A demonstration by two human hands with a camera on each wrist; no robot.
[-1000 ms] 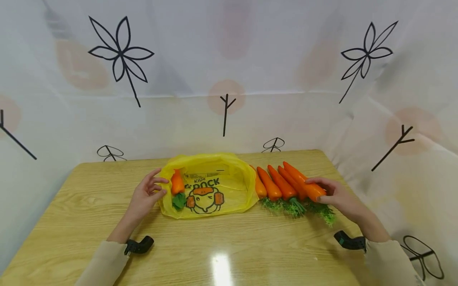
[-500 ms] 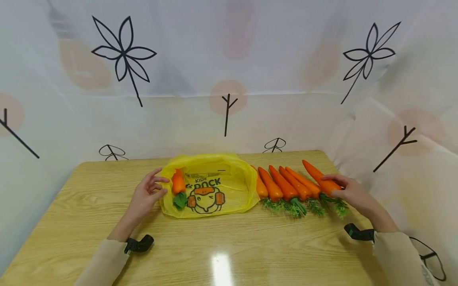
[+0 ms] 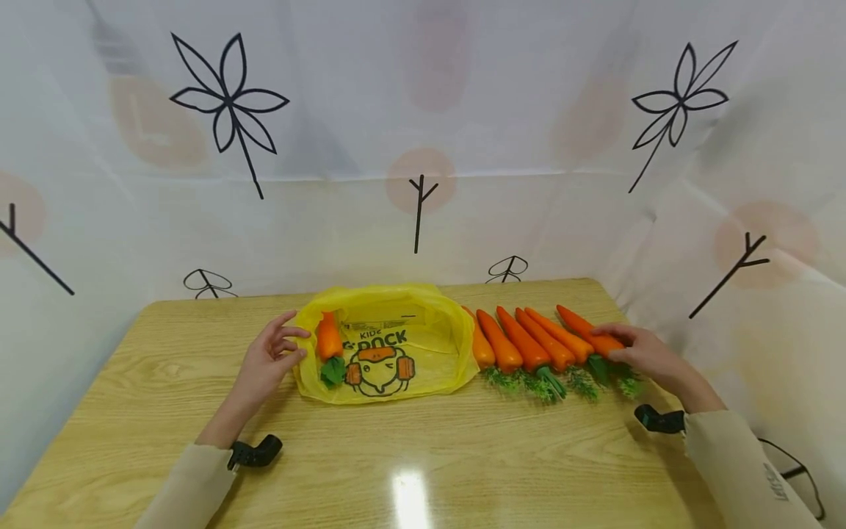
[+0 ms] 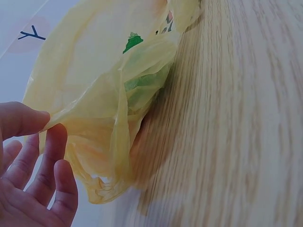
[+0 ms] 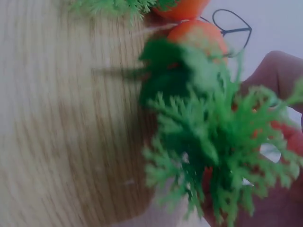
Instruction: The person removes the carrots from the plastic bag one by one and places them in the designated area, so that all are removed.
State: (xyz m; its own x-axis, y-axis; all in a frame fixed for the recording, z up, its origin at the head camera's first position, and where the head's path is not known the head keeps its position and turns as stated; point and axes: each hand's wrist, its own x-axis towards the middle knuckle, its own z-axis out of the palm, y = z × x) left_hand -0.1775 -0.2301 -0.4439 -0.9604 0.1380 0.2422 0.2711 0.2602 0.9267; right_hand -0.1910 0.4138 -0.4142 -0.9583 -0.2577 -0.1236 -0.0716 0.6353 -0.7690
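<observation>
My left hand (image 3: pixel 266 356) pinches the left rim of an open yellow plastic bag (image 3: pixel 436 356) between thumb and forefinger; the other fingers stand loosely bent in the left wrist view. Inside the bag's left end lies an orange carrot (image 3: pixel 328 339) with green leaves, and a duck print shows. At the right end of a row of carrots, my right hand (image 3: pixel 651 360) grips a carrot (image 3: pixel 576 323) by its thick end, tip pointing away and leftward. In the right wrist view its feathery green leaves (image 5: pixel 222 137) hide much of the hand.
Several carrots (image 3: pixel 500 344) lie side by side right of the bag, green tops toward me; the leftmost is partly behind the bag. The wooden table (image 3: pixel 330 463) ends at a white patterned cloth (image 3: pixel 330 235) behind and on the right.
My right hand has carried its carrot rightward from above the others, then lowered it beside the row's right end. The left hand stays at the bag's rim.
</observation>
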